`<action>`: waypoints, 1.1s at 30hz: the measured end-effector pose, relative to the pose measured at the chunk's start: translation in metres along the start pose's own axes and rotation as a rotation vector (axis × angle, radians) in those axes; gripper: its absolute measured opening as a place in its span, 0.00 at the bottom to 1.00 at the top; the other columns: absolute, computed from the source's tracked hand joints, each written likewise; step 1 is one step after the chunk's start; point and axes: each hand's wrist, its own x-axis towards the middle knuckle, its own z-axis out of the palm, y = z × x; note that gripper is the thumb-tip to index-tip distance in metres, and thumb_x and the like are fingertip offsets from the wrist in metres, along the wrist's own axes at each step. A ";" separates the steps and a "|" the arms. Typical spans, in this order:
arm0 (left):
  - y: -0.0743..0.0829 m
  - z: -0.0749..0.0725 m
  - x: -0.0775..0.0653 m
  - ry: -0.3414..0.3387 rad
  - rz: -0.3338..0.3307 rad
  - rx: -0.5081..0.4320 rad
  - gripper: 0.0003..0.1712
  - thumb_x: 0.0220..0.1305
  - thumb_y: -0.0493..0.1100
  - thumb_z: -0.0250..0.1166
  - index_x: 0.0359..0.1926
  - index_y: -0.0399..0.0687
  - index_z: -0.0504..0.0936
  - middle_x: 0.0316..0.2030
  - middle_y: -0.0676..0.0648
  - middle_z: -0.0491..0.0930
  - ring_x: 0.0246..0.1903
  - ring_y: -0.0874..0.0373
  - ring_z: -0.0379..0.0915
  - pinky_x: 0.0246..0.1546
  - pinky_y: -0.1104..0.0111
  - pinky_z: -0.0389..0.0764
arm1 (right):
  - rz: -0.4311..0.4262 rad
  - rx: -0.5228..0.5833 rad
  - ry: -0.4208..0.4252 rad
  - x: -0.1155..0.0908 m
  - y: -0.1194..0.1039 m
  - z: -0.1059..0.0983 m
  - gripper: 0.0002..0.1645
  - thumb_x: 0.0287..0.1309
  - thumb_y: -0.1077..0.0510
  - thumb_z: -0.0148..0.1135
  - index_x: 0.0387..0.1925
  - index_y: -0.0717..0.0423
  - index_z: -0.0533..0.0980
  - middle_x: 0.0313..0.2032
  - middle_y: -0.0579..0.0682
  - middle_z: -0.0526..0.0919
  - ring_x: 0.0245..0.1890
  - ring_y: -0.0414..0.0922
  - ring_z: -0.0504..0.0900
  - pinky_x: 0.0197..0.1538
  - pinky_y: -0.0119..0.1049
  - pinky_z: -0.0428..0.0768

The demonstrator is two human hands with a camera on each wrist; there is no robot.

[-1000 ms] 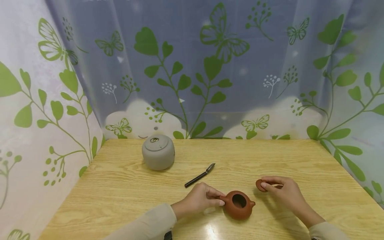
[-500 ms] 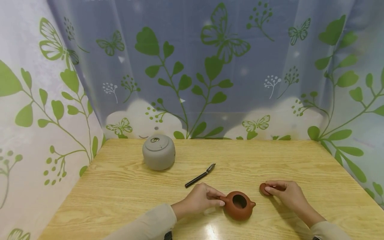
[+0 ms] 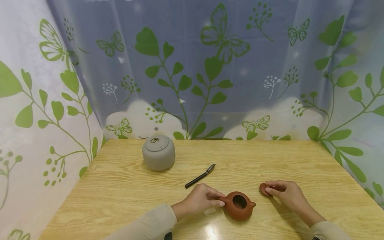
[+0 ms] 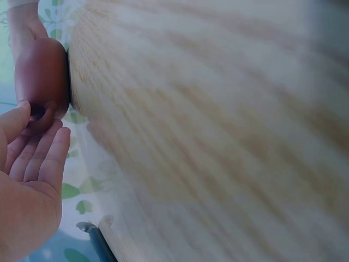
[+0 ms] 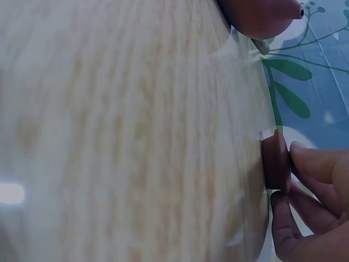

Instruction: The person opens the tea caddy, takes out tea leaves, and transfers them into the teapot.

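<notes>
A small reddish-brown clay teapot (image 3: pixel 240 215) sits upright on the table, its round top hole uncovered and its spout to the right. My left hand (image 3: pixel 198 200) pinches the loop handle between thumb and fingers; the left wrist view shows the thumb on top of the handle (image 4: pixel 48 119). To the right of the pot, my right hand (image 3: pixel 288 194) holds the matching round lid (image 3: pixel 263 189) by thumb and fingertips. Seen from the right wrist, the lid (image 5: pixel 277 164) is right at the table surface, with its knob side hidden by the fingers.
A grey lidded jar (image 3: pixel 159 155) stands at the back left of the wooden table (image 3: pixel 126 196). A dark-handled tool with a pointed metal tip (image 3: pixel 200 175) lies between jar and teapot. A patterned curtain (image 3: pixel 192 100) hangs behind the table's far edge.
Over the first half second my right hand and the lid moved slightly right and nearer me, down to the table. Since then they stay put. My left hand and the teapot have not moved.
</notes>
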 end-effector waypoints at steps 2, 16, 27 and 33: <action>0.000 0.000 0.000 -0.001 0.001 -0.001 0.10 0.56 0.37 0.71 0.41 0.44 0.88 0.38 0.48 0.87 0.39 0.63 0.83 0.40 0.77 0.81 | 0.003 -0.002 0.000 0.000 0.000 0.000 0.24 0.56 0.47 0.68 0.49 0.59 0.82 0.49 0.56 0.83 0.43 0.39 0.81 0.42 0.25 0.78; 0.003 -0.007 0.001 -0.001 -0.037 -0.016 0.17 0.56 0.38 0.71 0.48 0.42 0.85 0.44 0.46 0.85 0.45 0.57 0.81 0.43 0.73 0.81 | 0.009 0.025 -0.011 0.000 -0.005 -0.002 0.27 0.61 0.47 0.63 0.53 0.63 0.79 0.50 0.59 0.82 0.52 0.55 0.80 0.51 0.44 0.80; 0.010 -0.037 -0.001 0.080 0.043 0.130 0.25 0.59 0.47 0.69 0.57 0.48 0.80 0.58 0.48 0.77 0.60 0.48 0.71 0.57 0.61 0.75 | -0.099 -0.012 0.026 0.011 -0.035 0.000 0.26 0.64 0.49 0.61 0.54 0.65 0.77 0.54 0.65 0.78 0.56 0.63 0.74 0.56 0.53 0.76; 0.016 -0.063 -0.007 0.165 0.064 0.179 0.28 0.58 0.48 0.70 0.60 0.51 0.78 0.62 0.45 0.72 0.63 0.47 0.66 0.60 0.57 0.72 | -0.191 -0.040 0.025 0.026 -0.059 0.007 0.25 0.63 0.49 0.62 0.56 0.62 0.77 0.55 0.63 0.78 0.56 0.61 0.75 0.57 0.53 0.75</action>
